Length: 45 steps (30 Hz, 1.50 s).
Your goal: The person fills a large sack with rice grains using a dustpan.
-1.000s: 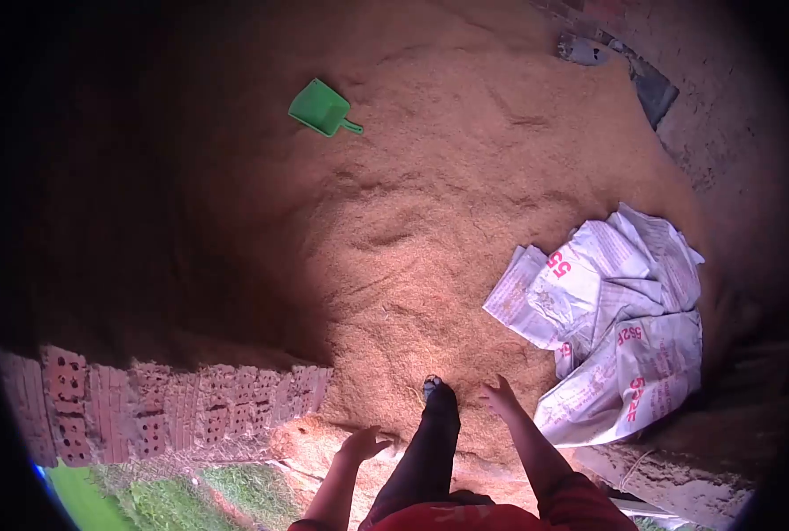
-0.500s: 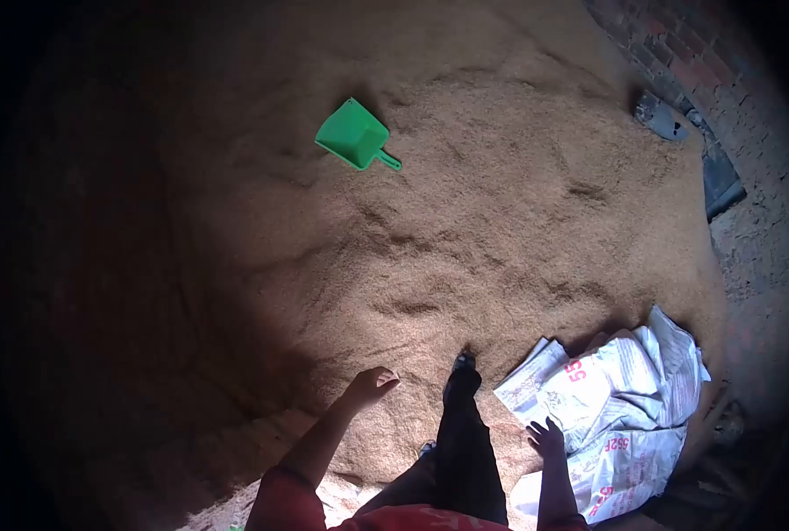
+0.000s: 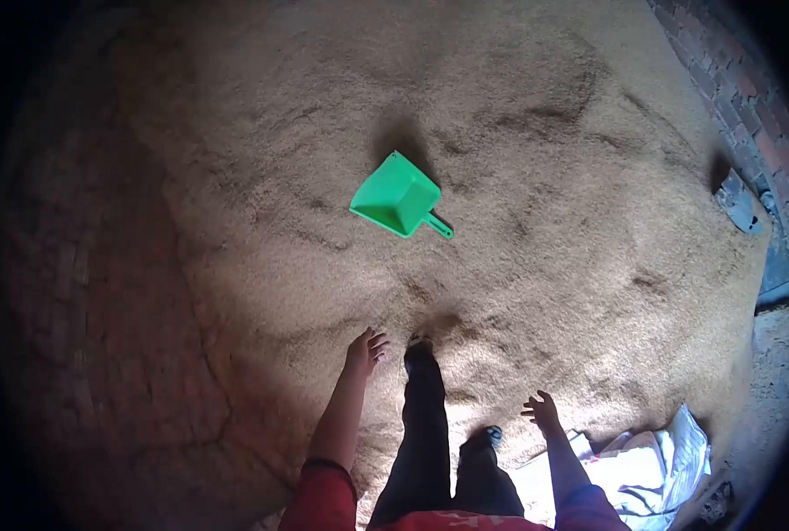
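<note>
My left hand point(image 3: 368, 350) hangs over the pale brown heap of grain or husk point(image 3: 536, 265), fingers apart and holding nothing. On the right, my right hand point(image 3: 541, 411) has its fingers spread and is likewise bare, just above and left of the white sacks point(image 3: 647, 469). Farther up on the heap lies a green dustpan point(image 3: 399, 193), its short handle pointing to the lower right. Neither hand touches the dustpan; the left one is nearer to it.
My two feet stand in the loose heap. A brick wall point(image 3: 740, 80) runs along the upper right. Beside it lie a grey scoop-like piece point(image 3: 738, 202) and a dark flat piece point(image 3: 775, 270). Brick flooring point(image 3: 138, 336) shows at the left.
I have stepped forward, so the dustpan appears lower and nearer. The sacks have slid down toward the bottom edge of the view. Both hands have shifted and stay bare.
</note>
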### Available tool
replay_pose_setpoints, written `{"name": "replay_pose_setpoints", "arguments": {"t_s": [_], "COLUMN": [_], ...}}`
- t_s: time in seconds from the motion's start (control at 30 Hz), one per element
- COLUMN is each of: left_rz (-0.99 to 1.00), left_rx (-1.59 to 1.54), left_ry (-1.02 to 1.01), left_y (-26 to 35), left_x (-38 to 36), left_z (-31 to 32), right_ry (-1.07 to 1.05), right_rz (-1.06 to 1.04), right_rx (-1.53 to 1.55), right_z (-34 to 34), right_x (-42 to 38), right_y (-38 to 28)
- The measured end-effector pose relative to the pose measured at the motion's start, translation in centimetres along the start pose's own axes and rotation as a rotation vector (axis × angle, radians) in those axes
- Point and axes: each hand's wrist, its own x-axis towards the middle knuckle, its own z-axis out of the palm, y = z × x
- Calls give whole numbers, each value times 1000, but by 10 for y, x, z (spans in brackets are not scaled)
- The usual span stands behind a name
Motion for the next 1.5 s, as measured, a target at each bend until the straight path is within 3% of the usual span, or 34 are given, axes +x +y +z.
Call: {"name": "replay_pose_setpoints", "arguments": {"t_s": [0.07, 0.13, 0.23, 0.37, 0.57, 0.67, 0.83, 0.93, 1.0, 1.07, 1.13, 1.2, 1.27, 1.33, 1.37, 1.4, 1.43, 1.47, 1.5], "left_rz": [-11, -48, -66, -66, -37, 98, 270, 349, 283, 246, 182, 132, 184, 86, 34, 236, 425, 220, 12], "left_rx": [44, 177, 202, 267, 296, 184, 358, 386, 447, 698, 877, 1035, 1466, 1707, 1879, 1906, 1454, 1650, 1841], "left_ry": [-5, 179, 287, 353, 418, 287, 443, 282, 372, 295, 172, 62, -182, -352, -447, -720, -796, -776, -742], "left_y": [30, 65, 101, 140, 176, 180, 172, 155, 140, 121, 94, 58, 8, -51, -84, -127, -179, -202, -221], "left_x": [60, 133, 224, 331, 434, 444, 429, 403, 358, 316, 262, 210, 158, 107, 109, 133, 121, 71, 21], "left_z": [3, 9, 13, 15, 30, 51, 80, 85, 102, 108, 132, 158, 190, 226, 229, 212, 219, 257, 300], "right_ry": [-6, 51, 148, 170, 142, 174, 231, 279, 256, 258, 268, 432, 413, 307, 173, 185, -25, -235, -266], "right_rz": [7, 101, 259, 224, 225, 158, 138, 147, 117, 41, 41, -30, -28, 302, 327, 330, 292, 243, 174], "right_rx": [-9, 29, 104, 143, 158, 303, 302, 347, 234, 167, 206, 236, 427, 730, 787, 811, 906, 992, 1000], "right_z": [20, 35, 59, 104, 162, 173, 166, 154, 144, 132, 108, 91, 46, 7, -11, -27, -42, -57, -61], "right_x": [23, 50, 74, 101, 119, 129, 116, 99, 91, 84, 59, 61, 32, 1, -19, -40, -64, -83, -96], "right_y": [-22, -31, -43, -45, -95, -74, -53, -47, -27, -7, -29, 18, 24, 46, 72, 90, 106, 122, 147]}}
